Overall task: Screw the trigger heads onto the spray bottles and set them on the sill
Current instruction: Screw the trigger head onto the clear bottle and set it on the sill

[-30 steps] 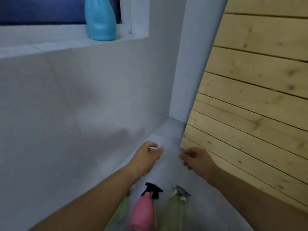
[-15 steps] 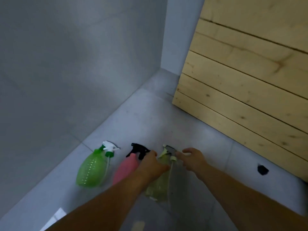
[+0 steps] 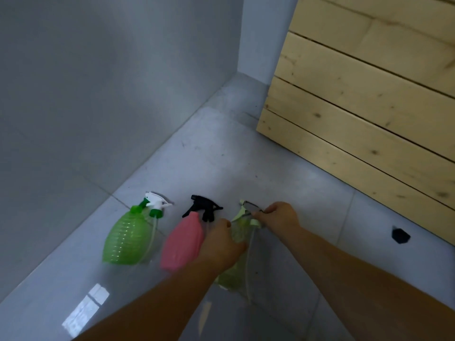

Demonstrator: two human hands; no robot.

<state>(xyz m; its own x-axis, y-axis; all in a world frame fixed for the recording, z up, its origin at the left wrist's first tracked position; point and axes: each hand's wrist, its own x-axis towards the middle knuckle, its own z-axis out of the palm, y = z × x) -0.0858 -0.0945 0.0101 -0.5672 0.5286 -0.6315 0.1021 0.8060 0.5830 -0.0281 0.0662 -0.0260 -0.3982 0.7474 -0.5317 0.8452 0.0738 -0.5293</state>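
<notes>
Three spray bottles lie on the grey floor. At the left is a green ribbed bottle (image 3: 128,238) with a white and green trigger head (image 3: 155,205) beside its neck. In the middle lies a pink bottle (image 3: 183,244) with a black trigger head (image 3: 204,209) next to it. The pale yellow-green clear bottle (image 3: 232,274) lies at the right, and my left hand (image 3: 220,244) is closed over its upper body. My right hand (image 3: 279,215) pinches its pale green trigger head (image 3: 246,212) at the neck.
A wooden plank panel (image 3: 369,99) leans on the right, its bottom edge on the floor. A small black piece (image 3: 400,235) lies on the tiles near it. A grey wall (image 3: 98,94) rises on the left. The sill is out of view.
The view dropped from the sill and its blue bottle down to the floor. Both hands came down onto the yellow-green bottle; the left now grips its body, the right its trigger head.
</notes>
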